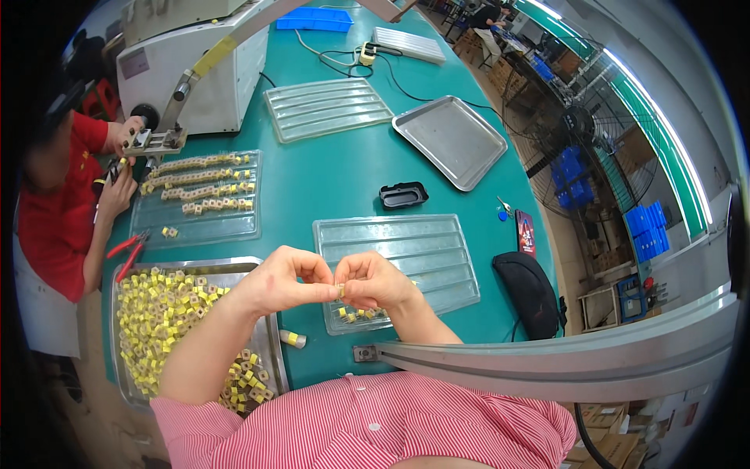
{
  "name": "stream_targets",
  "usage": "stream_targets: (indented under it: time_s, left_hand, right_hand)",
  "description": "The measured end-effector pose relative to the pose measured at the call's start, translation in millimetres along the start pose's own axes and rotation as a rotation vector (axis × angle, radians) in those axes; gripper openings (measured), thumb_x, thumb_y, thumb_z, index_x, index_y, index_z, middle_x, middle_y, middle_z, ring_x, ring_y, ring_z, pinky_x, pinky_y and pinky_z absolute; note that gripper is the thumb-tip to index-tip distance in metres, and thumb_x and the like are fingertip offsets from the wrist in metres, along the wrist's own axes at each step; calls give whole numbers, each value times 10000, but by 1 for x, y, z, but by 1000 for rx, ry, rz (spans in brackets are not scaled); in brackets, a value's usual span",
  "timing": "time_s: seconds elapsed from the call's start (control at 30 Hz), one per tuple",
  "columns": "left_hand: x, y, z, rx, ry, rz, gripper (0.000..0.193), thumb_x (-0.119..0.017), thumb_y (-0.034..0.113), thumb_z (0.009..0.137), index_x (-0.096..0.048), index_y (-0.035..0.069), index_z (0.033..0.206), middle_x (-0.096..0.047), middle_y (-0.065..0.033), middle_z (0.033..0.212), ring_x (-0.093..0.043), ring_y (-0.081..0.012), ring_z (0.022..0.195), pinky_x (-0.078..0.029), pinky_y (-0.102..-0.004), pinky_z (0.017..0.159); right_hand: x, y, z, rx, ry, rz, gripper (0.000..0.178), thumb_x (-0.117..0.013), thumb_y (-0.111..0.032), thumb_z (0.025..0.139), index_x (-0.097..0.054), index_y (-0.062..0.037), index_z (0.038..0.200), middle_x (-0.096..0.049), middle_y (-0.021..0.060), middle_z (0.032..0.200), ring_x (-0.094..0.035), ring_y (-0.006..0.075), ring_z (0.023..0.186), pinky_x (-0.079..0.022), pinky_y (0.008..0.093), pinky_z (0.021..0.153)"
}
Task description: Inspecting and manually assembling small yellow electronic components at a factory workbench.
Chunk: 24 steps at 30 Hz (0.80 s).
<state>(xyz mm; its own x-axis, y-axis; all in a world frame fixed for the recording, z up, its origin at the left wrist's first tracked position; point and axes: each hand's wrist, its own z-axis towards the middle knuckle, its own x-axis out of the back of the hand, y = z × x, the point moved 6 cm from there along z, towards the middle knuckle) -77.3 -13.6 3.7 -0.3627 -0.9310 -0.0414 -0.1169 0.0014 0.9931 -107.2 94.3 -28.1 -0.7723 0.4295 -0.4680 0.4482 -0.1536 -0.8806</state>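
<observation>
My left hand (287, 281) and my right hand (378, 281) meet at the fingertips above a ribbed clear plastic tray (406, 246). Between them they pinch a small yellow-taped coil (341, 291), mostly covered by the fingers. Several like coils (361, 314) lie in the tray's nearest groove, partly behind my right hand. Under and beside my left forearm stands a metal tray (279, 374) heaped with loose yellow-taped coils (168, 313). A short cylinder with a yellow band (293, 338) lies on the green table just right of that heap.
A co-worker in red (58, 211) sits at a machine (195, 78) on the left, near another ribbed tray (234, 227) with rows of coils. Red-handled pliers (129, 254), a black dish (403, 195), a bare metal tray (453, 144), and a black case (527, 293) lie around. A metal rail (547, 363) crosses at right.
</observation>
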Motion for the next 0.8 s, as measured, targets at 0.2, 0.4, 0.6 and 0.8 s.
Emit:
stream_targets:
  time_s: [0.2, 0.4, 0.6, 0.8]
  left_hand:
    - [3, -1, -1, 39, 9, 81, 186, -665, 169, 681, -573, 8, 657, -543, 0, 611, -476, -55, 582, -374, -195, 515]
    - [-3, 27, -11, -219, 252, 362, 188, -684, 99, 629, -559, 7, 735, -567, -42, 657, -531, -110, 632, -424, -253, 573]
    - [-16, 50, -30, -690, 442, 760, 301, -739, 101, 525, -542, 57, 748, -553, -70, 699, -544, -241, 648, -441, -300, 564]
    - [-23, 53, -30, -816, 448, 881, 256, -710, 51, 532, -543, 63, 725, -542, -48, 676, -536, -210, 637, -423, -307, 540]
  right_hand:
    - [2, 3, 1, -38, 36, -53, 150, -611, -104, 722, -532, 14, 769, -546, 80, 590, -381, 38, 346, -298, 167, 324]
    - [6, 1, 1, 15, 46, 118, 68, -529, -64, 774, -530, -9, 813, -559, 74, 638, -384, 41, 351, -292, 164, 333]
    - [1, 3, 2, 33, 31, 198, 71, -481, -62, 804, -518, -10, 834, -545, 82, 661, -369, 38, 342, -303, 175, 341]
    - [2, 2, 1, 36, 0, 206, 70, -476, -56, 807, -520, -13, 841, -544, 75, 652, -366, 37, 343, -306, 177, 345]
